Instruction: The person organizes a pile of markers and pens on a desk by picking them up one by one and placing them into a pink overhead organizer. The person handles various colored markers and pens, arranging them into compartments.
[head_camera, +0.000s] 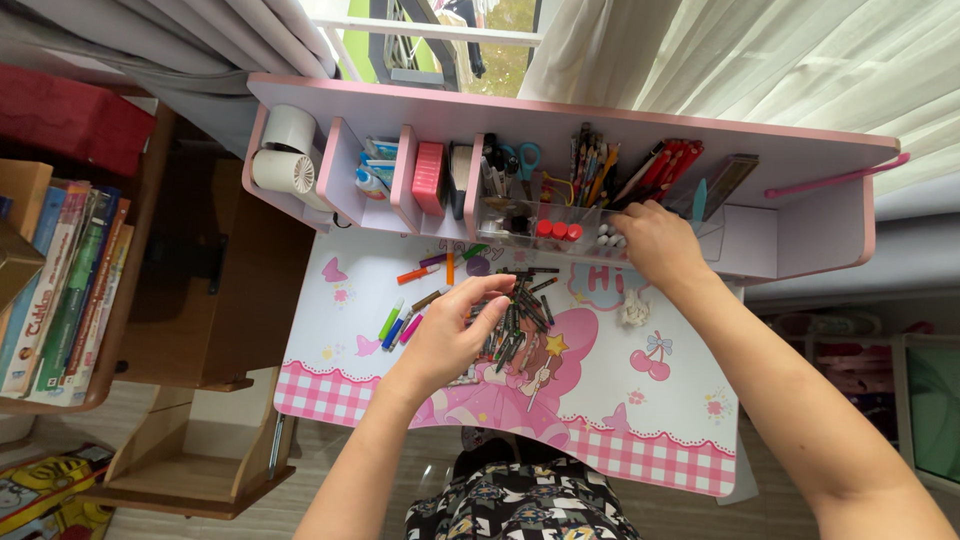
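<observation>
My left hand (455, 335) hovers over a pile of dark pens and markers (525, 315) on the pink patterned desk top (640, 410), its fingers curled and touching the pile's left side. My right hand (655, 240) reaches up to a clear plastic organizer (560, 222) under the shelf, fingers at several white-capped markers (610, 238) standing in it. Whether it grips one is hidden. Loose coloured markers (405, 320) lie left of the pile.
The pink shelf (560, 125) holds a small white fan (285, 165), scissors (527, 158), pens, red markers (672, 165) and a ruler. A crumpled white scrap (634, 308) lies on the desk. A wooden bookcase with books (60, 285) stands to the left.
</observation>
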